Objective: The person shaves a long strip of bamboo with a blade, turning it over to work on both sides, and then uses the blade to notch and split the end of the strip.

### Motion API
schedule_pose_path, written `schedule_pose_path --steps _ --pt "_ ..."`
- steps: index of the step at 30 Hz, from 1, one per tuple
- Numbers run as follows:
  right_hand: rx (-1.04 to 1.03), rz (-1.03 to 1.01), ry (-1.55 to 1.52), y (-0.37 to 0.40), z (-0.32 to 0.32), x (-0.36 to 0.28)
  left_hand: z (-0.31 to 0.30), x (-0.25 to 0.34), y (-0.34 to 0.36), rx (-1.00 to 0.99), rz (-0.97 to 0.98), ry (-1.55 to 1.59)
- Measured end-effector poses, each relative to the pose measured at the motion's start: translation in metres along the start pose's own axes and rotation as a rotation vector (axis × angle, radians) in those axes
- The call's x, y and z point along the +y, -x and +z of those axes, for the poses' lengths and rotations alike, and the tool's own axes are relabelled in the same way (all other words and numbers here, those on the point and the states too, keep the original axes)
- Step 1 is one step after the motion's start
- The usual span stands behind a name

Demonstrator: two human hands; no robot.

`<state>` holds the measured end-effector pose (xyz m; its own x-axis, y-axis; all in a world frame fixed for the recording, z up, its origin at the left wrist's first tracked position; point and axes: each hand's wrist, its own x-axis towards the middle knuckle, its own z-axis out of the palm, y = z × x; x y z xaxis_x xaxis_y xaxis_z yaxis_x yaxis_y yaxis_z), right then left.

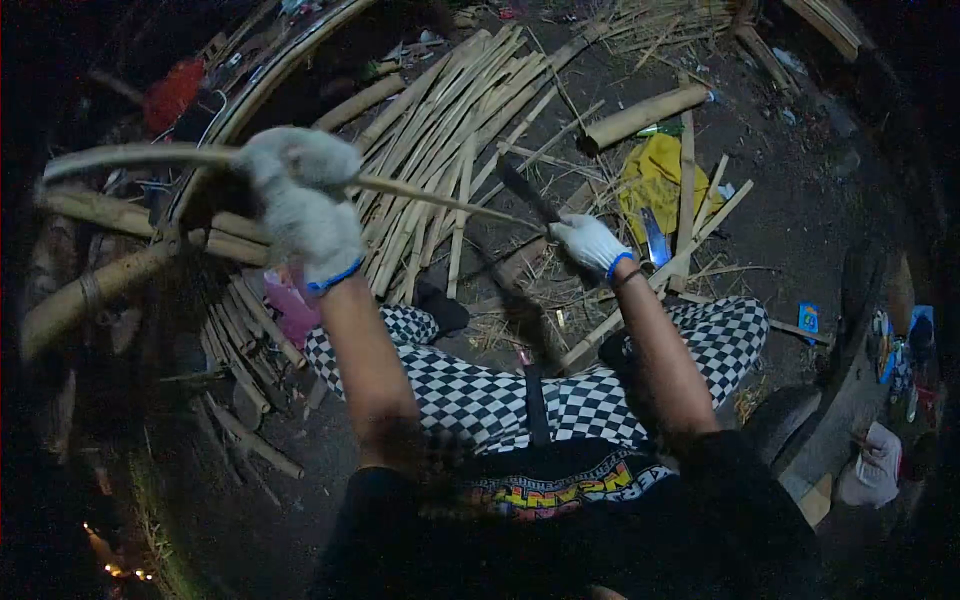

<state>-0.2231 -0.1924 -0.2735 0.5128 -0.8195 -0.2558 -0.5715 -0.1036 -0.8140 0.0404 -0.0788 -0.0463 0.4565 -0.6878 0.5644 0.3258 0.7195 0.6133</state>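
My left hand (305,200), in a white glove with a blue cuff, is closed around a long bamboo strip (430,196) and slightly blurred. The strip runs from the far left across to my right hand (590,243), which is also gloved. In the right hand is a dark-bladed knife (527,193), its blade pointing up and left. The strip's thin end lies close to the knife; whether they touch is unclear. Behind both hands a pile of split bamboo strips (450,130) covers the ground.
A thick bamboo piece (645,117) lies beyond a yellow cloth (655,180) with a blue-lit blade (655,238) on it. Short bamboo pieces (240,335) lie at left, near a pink bag (292,308). Checkered trouser legs (480,395) are folded below the hands.
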Motion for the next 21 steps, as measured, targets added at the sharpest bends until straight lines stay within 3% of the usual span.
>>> schedule_pose_path --steps 2,4,6,7,11,14,16,18,20,21 --pt "-0.008 -0.010 -0.112 0.034 -0.002 -0.023 0.014 -0.034 0.016 0.179 0.160 -0.496" --pt "-0.141 0.226 -0.756 0.072 -0.009 -0.061 -0.054 -0.093 0.036 0.294 -0.173 -0.621" --pt "-0.106 0.194 -0.861 0.080 0.002 -0.052 -0.040 -0.095 0.052 -0.181 -0.391 -2.038" --pt "-0.095 0.199 -0.892 0.085 0.003 -0.055 -0.039 -0.101 0.057 -0.165 -0.384 -2.031" --pt "-0.115 0.228 -0.978 0.111 -0.005 -0.061 -0.048 -0.134 0.091 0.234 -0.545 -1.131" --pt "-0.116 0.245 -1.073 0.124 -0.006 -0.056 -0.064 -0.147 0.102 0.168 -0.622 -1.202" --pt "-0.090 0.224 -1.103 0.131 -0.004 -0.052 -0.082 -0.162 0.109 0.132 -0.593 -1.228" --pt "-0.082 0.240 -1.110 0.132 -0.001 -0.042 -0.110 -0.185 0.105 0.126 -0.444 -1.039" --pt "-0.053 0.255 -1.094 0.133 0.001 -0.039 -0.067 -0.138 0.091 0.120 -0.448 -1.098" --pt "-0.022 0.273 -1.089 0.134 0.002 -0.038 -0.062 -0.129 0.083 0.223 -0.468 -0.951"
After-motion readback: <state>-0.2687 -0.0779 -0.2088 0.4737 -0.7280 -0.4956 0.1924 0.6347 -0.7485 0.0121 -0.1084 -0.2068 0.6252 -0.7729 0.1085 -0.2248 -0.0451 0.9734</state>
